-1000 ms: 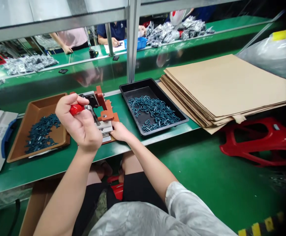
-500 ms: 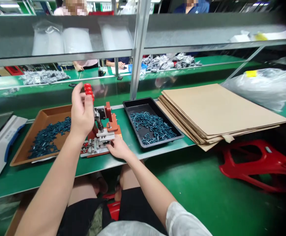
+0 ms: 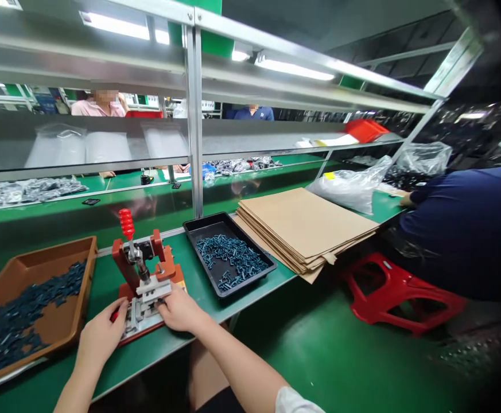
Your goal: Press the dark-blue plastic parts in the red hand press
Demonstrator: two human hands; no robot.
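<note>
A small red hand press (image 3: 147, 275) stands on the green bench, its red-knobbed lever (image 3: 127, 225) raised upright. My left hand (image 3: 101, 334) rests at the press's left front corner, fingers curled against the metal base plate. At the right front of that plate sits my right hand (image 3: 180, 310), its fingers curled on the fixture; what they pinch is hidden. A brown tray (image 3: 61, 321) of dark teal parts lies to the left. To the right is a black tray (image 3: 198, 229) with more of those parts.
A stack of cardboard sheets (image 3: 302, 223) lies right of the black tray, with clear plastic bags (image 3: 353, 183) beyond. A red stool (image 3: 396, 292) stands on the green floor. A person in dark blue (image 3: 465, 229) sits at right. More people work across the shelf frame.
My left hand let go of the raised lever and dropped to the press's base. The view tilted upward, bringing the shelves, lights and the seated person into sight.
</note>
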